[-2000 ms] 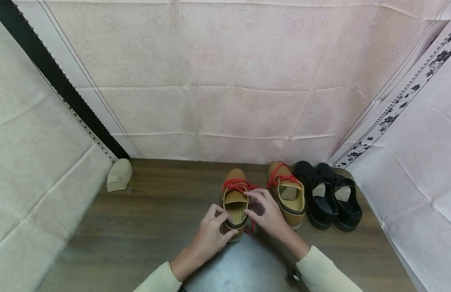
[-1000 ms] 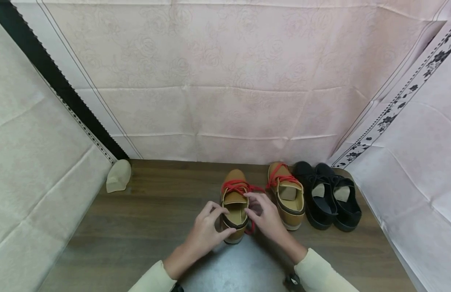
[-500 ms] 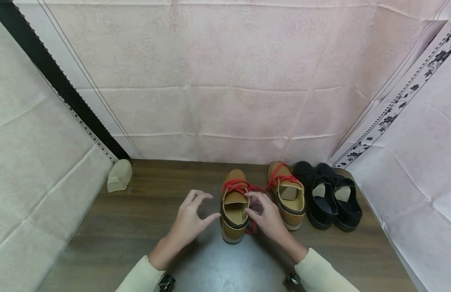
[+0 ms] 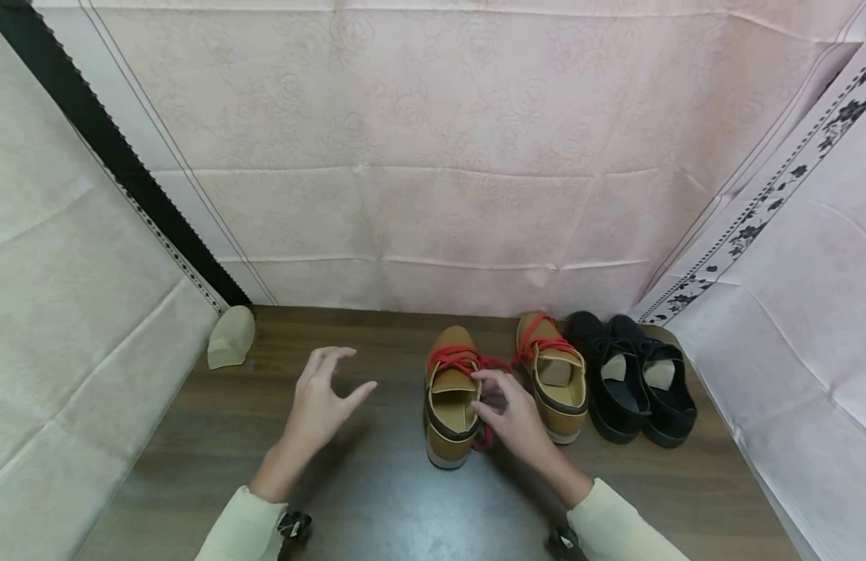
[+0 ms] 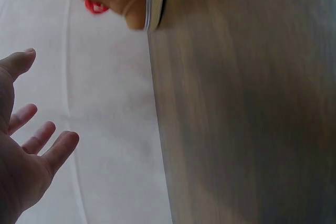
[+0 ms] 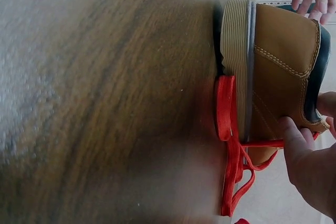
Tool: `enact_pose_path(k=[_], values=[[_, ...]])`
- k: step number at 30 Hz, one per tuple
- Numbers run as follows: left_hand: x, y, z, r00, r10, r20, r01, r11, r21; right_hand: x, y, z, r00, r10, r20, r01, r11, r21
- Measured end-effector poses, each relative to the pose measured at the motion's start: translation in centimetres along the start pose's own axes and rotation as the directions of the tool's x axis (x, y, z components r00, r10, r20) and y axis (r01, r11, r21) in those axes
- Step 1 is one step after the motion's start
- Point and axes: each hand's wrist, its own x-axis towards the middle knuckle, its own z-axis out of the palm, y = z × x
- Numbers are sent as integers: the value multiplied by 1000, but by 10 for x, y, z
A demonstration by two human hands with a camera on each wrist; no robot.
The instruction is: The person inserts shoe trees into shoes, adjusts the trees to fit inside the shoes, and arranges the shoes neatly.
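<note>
A tan lace-up shoe [image 4: 447,449] with red laces [image 4: 455,358] stands on the floor, toe toward the wall. My right hand [image 4: 511,413] holds its right side at the collar. In the right wrist view, the fingertips [image 6: 294,129] press the outside of the tan upper while the thumb lies at the dark collar. A red lace loop [image 6: 224,106] hangs down that side to the floor. My left hand [image 4: 319,405] is off to the left in the air, fingers spread and holding nothing. Far to the left lies a cream rounded insert [image 4: 231,336].
The matching tan shoe [image 4: 561,421], with a pale insert inside, stands right of my right hand. Two black shoes [image 4: 618,425] with pale inserts stand beyond it. Pale cloth [image 4: 418,226] hangs at the back and both sides of the wooden floor [image 4: 194,467].
My left hand has drawn back from the shoe's heel and moved left toward the cream insert, its fingers spreading. My right hand has stayed on the shoe's collar.
</note>
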Motion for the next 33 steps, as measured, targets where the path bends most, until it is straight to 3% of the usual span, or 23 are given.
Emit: enact_pose_path(k=[10, 17, 24, 29, 33], values=[[8, -30, -22, 991, -117, -66, 118, 993, 12, 0, -2, -3, 1000, -12, 2, 12, 1000, -11], [11, -56, -37, 972, -212, -99, 216, 976, 33, 0, -2, -3, 1000, -16, 2, 16, 1000, 3], [13, -82, -54, 954, -263, -146, 276, 958, 77, 0, 0, -2, 1000, -16, -8, 16, 1000, -9], [15, -100, -65, 935, -303, -183, 323, 942, 92, -1, 0, 0, 1000, -23, -9, 23, 1000, 8], [16, -110, -75, 905, -380, -191, 401, 912, 89, -1, -1, 1, 1000, 6, -1, -6, 1000, 9]])
